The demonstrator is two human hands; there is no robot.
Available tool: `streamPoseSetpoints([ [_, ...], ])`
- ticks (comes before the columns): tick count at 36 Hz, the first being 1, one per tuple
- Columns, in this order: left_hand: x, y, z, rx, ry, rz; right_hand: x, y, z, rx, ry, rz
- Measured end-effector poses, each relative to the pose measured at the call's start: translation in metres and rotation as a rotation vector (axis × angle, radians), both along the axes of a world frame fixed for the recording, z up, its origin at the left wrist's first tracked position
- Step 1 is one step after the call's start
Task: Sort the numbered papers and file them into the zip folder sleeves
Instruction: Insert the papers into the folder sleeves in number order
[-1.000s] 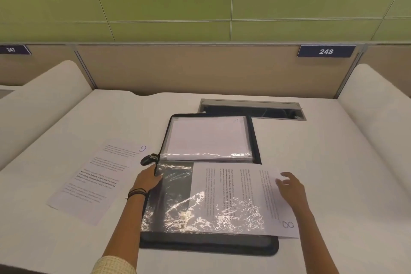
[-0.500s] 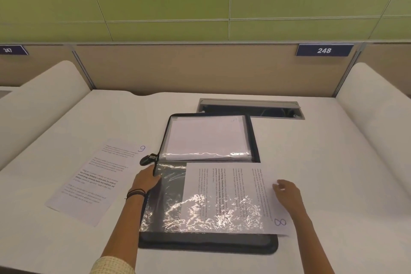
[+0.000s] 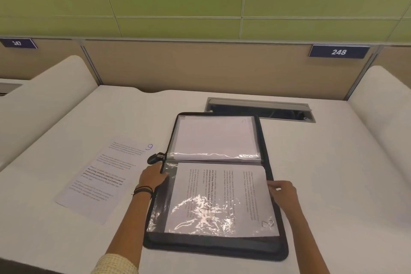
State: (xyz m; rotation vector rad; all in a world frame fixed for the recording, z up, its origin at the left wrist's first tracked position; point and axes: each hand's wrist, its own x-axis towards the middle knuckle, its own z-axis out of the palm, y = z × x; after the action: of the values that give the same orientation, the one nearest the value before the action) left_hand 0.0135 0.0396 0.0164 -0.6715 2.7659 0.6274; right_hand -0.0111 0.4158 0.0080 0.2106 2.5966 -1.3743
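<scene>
My left grip (image 3: 152, 177) pinches the sleeve (image 3: 159, 211) at its nine o'clock edge; right grip (image 3: 283, 191) pinches paper 8 (image 3: 222, 184) at three o'clock.

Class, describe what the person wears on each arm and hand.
Left hand: no glove; thin dark bands circle the wrist, and a cream textured sleeve shows further up the arm. Right hand: no glove, band or sleeve in view.

White printed sheet marked 8 (image 3: 222, 198) has slid left, deeper into the clear plastic sleeve (image 3: 158, 211). Its right edge, earlier overhanging the black zip folder (image 3: 283, 236), now lies inside the folder's border. My right grip (image 3: 283, 191) followed it, going from flat on the sheet to fingers curled at its right edge.
</scene>
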Motion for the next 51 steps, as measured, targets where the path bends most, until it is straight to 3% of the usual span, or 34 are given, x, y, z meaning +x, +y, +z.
streamPoseSetpoints([
  [12, -0.003, -0.012, 0.002, 0.057, 0.068, -0.009, -0.014, -0.011, -0.011, 0.156, -0.094, 0.079],
  [18, 0.007, -0.018, -0.018, 0.087, 0.211, 0.059, -0.013, -0.022, -0.015, 0.205, 0.045, -0.116],
  [25, 0.017, -0.046, -0.026, 0.358, 0.457, 0.143, -0.011, -0.046, -0.003, 0.217, 0.179, -0.273],
  [32, 0.038, -0.118, -0.038, 0.243, 0.659, 0.233, -0.009, -0.072, -0.012, 0.154, 0.352, -0.253],
  [37, 0.047, -0.179, -0.048, 0.120, 0.561, 0.349, -0.005, -0.096, -0.030, 0.222, 0.404, -0.136],
  [42, 0.052, -0.220, -0.045, 0.034, 0.320, 0.474, -0.004, -0.116, -0.047, 0.337, 0.441, -0.049],
  [51, 0.048, -0.244, -0.034, 0.001, 0.129, 0.428, 0.002, -0.118, -0.059, 0.308, 0.473, -0.101],
])
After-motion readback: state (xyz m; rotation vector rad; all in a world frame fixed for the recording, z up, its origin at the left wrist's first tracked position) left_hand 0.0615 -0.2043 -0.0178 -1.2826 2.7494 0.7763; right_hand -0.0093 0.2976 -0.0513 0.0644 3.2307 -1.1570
